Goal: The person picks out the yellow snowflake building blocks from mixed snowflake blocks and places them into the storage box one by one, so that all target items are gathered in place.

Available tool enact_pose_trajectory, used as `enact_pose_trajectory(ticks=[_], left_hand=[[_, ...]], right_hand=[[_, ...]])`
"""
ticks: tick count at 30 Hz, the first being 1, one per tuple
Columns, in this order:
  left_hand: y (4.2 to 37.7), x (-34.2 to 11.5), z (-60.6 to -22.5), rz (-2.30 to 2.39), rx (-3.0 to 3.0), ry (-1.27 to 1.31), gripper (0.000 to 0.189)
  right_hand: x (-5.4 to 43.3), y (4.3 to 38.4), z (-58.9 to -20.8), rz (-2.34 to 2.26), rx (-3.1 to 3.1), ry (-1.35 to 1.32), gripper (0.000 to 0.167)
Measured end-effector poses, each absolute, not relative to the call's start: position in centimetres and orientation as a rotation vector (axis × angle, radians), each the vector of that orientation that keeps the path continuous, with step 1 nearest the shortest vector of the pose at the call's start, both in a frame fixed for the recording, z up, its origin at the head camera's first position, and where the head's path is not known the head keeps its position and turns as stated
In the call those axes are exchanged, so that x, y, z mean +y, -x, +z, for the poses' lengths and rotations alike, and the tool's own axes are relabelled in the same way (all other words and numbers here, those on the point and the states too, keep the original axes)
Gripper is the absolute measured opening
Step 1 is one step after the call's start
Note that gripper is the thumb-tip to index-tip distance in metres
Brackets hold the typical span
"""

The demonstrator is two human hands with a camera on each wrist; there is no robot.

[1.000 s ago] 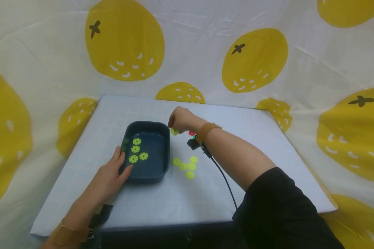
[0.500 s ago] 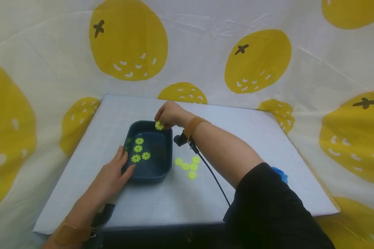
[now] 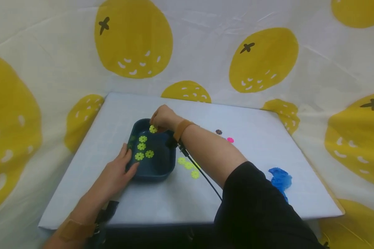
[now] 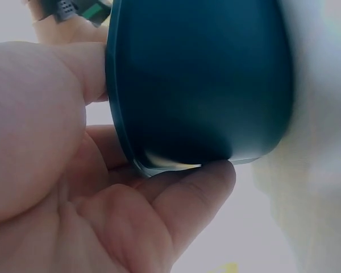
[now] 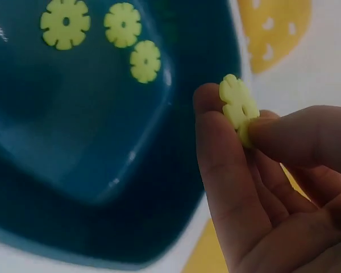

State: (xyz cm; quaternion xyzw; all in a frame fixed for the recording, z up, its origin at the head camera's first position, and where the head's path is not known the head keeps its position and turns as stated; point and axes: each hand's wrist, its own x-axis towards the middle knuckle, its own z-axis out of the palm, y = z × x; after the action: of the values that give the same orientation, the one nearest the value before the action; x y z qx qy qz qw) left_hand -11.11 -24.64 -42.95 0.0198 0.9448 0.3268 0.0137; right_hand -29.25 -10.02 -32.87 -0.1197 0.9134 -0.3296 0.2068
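Observation:
A deep dark-blue tray point(image 3: 157, 169) stands on the white table. My left hand point(image 3: 113, 173) holds its near left side, and in the left wrist view the thumb lies at the rim with fingers against the outer wall point(image 4: 199, 79). Over the tray's far end, my right hand point(image 3: 165, 117) pinches a yellow-green snowflake disc point(image 5: 234, 102) between thumb and fingertips. Several matching discs point(image 3: 141, 146) lie flat on the tray floor, toward its left side.
Right of the tray lie several more yellow-green discs point(image 3: 188, 165), partly behind a black cable point(image 3: 202, 173). Farther right are a pink disc point(image 3: 230, 140), a dark brown disc point(image 3: 219, 131) and a crumpled blue thing point(image 3: 280, 179). A fruit-printed sheet point(image 3: 199, 52) hangs behind.
My right hand has carried the pinched disc leftward, from beside the tray's far right corner to over the tray. The left hand keeps its hold. The blue thing has come into view.

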Motion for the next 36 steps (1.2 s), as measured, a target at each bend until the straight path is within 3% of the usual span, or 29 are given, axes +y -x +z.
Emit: enact_pose_trajectory(ticks=[4,6,11,16,22,25,36], left_hand=[[11.1,-24.9,-43.0,1.020,2.938,-0.063,0.073],[11.1,-25.0,-42.9,1.021,2.947,-0.073,0.072],[11.4,-24.8,-42.6,1.014,2.969,-0.099,0.071],[11.3,-25.0,-42.6,1.013,2.955,-0.085,0.071],[11.1,-25.1,-42.6,1.027,2.945,-0.084,0.070],[11.1,-24.9,-42.6,1.026,2.942,-0.086,0.070],[10.9,-25.0,-42.6,1.037,2.934,-0.063,0.071]], right_hand=[[-10.9,29.5,-34.3,-0.839,2.573,0.283,0.036],[-11.2,29.7,-34.8,-0.848,2.579,0.249,0.037],[-11.4,29.9,-35.6,-0.904,2.571,0.200,0.023],[-12.1,29.9,-36.5,-0.853,2.585,0.200,0.028],[-12.8,30.0,-37.9,-0.741,2.659,0.251,0.002],[-12.8,29.7,-38.1,-0.664,2.690,0.272,0.011],[-13.0,28.6,-38.9,-0.537,2.702,0.395,0.014]])
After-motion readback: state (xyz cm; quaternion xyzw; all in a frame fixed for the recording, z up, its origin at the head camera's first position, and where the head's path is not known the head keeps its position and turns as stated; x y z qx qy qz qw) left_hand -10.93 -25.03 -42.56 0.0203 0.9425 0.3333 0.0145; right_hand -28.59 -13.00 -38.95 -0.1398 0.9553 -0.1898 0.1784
